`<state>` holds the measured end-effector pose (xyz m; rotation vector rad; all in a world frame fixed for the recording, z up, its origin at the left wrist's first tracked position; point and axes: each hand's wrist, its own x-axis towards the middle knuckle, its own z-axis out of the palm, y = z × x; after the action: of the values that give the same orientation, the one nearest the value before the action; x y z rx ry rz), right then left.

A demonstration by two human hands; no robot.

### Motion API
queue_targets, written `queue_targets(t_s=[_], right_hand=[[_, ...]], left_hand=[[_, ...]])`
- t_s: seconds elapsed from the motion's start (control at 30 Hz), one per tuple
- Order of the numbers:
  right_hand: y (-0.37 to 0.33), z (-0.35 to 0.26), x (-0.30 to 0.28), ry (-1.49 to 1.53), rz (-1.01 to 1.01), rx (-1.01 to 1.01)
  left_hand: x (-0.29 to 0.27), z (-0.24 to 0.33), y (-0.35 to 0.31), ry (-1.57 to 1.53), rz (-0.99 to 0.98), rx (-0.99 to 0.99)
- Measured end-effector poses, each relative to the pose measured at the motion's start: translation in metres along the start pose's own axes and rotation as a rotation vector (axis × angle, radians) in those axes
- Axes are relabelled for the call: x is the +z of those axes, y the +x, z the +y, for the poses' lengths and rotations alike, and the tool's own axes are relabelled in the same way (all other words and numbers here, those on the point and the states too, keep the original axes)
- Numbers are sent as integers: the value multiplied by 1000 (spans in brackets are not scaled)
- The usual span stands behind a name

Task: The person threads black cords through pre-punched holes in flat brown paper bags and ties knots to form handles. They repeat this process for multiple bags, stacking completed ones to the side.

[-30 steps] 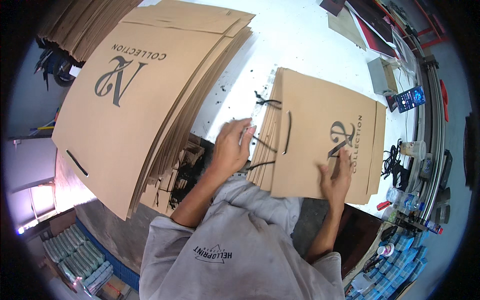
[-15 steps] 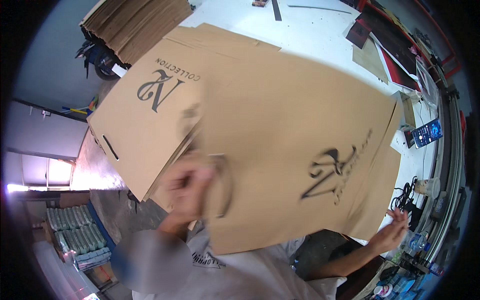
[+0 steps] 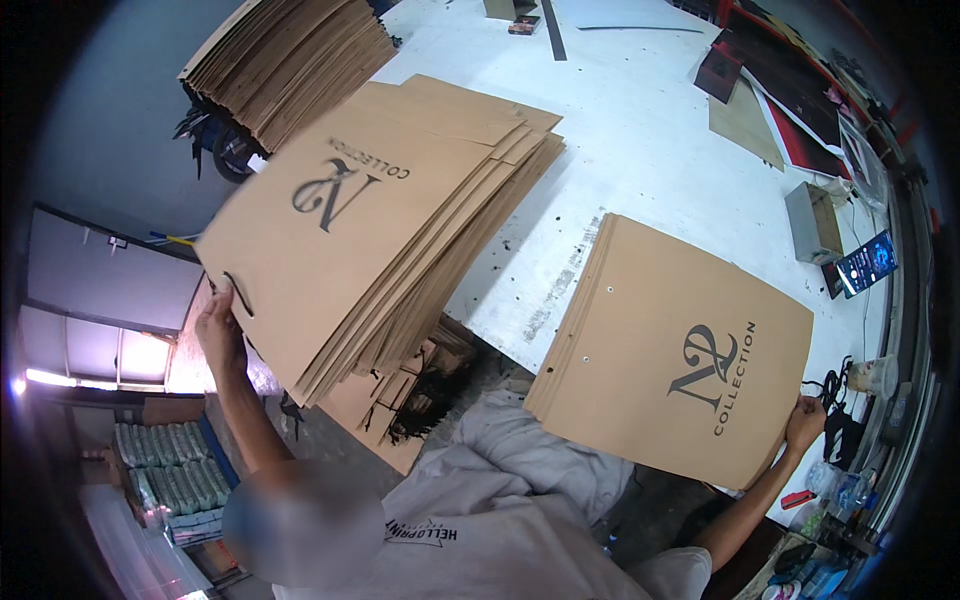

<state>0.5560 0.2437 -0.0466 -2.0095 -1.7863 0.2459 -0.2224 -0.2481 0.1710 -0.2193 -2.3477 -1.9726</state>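
Observation:
At the left, a stack of brown paper bags [image 3: 330, 290] with dark printed logos lies slanted, its layers fanned along the near right side. The top bag has a black cord handle [image 3: 238, 295]. My left hand [image 3: 222, 318] grips this bag's lower left edge beside the handle. Another pile of brown bags [image 3: 655, 285] lies at the right; its top bag shows two small holes along the left edge and no cord. My right hand [image 3: 805, 422] is closed at that pile's right edge, near a black cord bundle [image 3: 830, 388]. What its fingers hold is hidden.
A tall stack of folded brown cardboard [image 3: 285, 75] stands far left. On the white table [image 3: 505, 290] are a grey box [image 3: 812, 222], a lit phone [image 3: 866, 264], a plastic cup [image 3: 874, 377] and a red cutter [image 3: 797, 499]. Black cords [image 3: 425, 395] hang below the left stack.
My left hand has carried a bag with a cord handle from the middle leftward onto the left stack. My right hand has moved up to the right pile's edge and closed.

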Motion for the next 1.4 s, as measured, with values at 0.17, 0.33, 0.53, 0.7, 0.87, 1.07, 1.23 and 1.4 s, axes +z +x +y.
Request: queue_targets(t_s=[0.17, 0.33, 0.53, 0.7, 0.87, 1.07, 1.23, 1.4], right_hand=[[9, 18, 11, 116, 66, 114], [-2, -31, -15, 668, 202, -89], [-105, -231, 6, 608, -233, -357], [-159, -261, 27, 387, -318, -657], [-175, -292, 33, 280, -310, -689], [-151, -340, 74, 166, -380, -547], [-152, -362, 73, 655, -500, -469], [-151, -364, 81, 621, -527, -553]], left_hand=[[-25, 7, -2, 672, 177, 291], [55, 68, -137, 40, -215, 751], [233, -13, -215, 35, -1471, 206], [308, -93, -226, 139, -1084, 166], [340, -99, -233, 106, -1068, 140], [346, -102, -239, 98, -1033, 169], [338, -92, -248, 154, -1047, 297], [337, -95, -254, 14, -962, 426]])
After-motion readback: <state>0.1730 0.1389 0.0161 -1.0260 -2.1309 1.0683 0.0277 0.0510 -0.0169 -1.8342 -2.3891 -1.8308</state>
